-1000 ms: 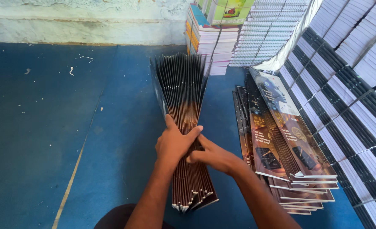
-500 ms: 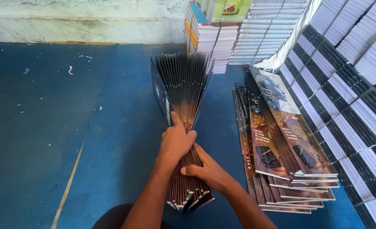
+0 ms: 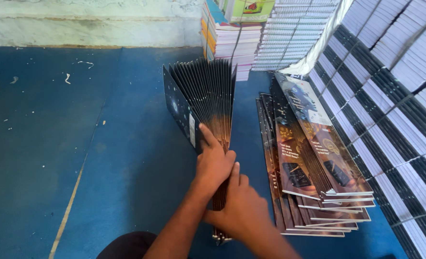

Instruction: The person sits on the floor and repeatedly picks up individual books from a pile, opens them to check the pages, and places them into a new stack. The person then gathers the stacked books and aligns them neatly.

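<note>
A thick bundle of thin dark-covered booklets point(image 3: 203, 96) stands on edge on the blue floor point(image 3: 54, 144), fanned wide at its far end and pinched together near me. My left hand point(image 3: 213, 160) clamps the bundle from above at its middle, thumb on the left cover. My right hand point(image 3: 241, 206) grips the near end of the same bundle just below the left hand. Both forearms reach in from the bottom of the head view.
A slumped stack of brown and black printed booklets point(image 3: 313, 163) lies right of the bundle. Tall rows of black-and-white bound stacks point(image 3: 395, 96) line the right side. Coloured book piles point(image 3: 232, 33) stand at the back by a pale wall point(image 3: 88, 24).
The bundle has tipped more upright and spread wider at its far end. My right hand has slid back toward me along the near end, and the left hand has shifted up with the bundle.
</note>
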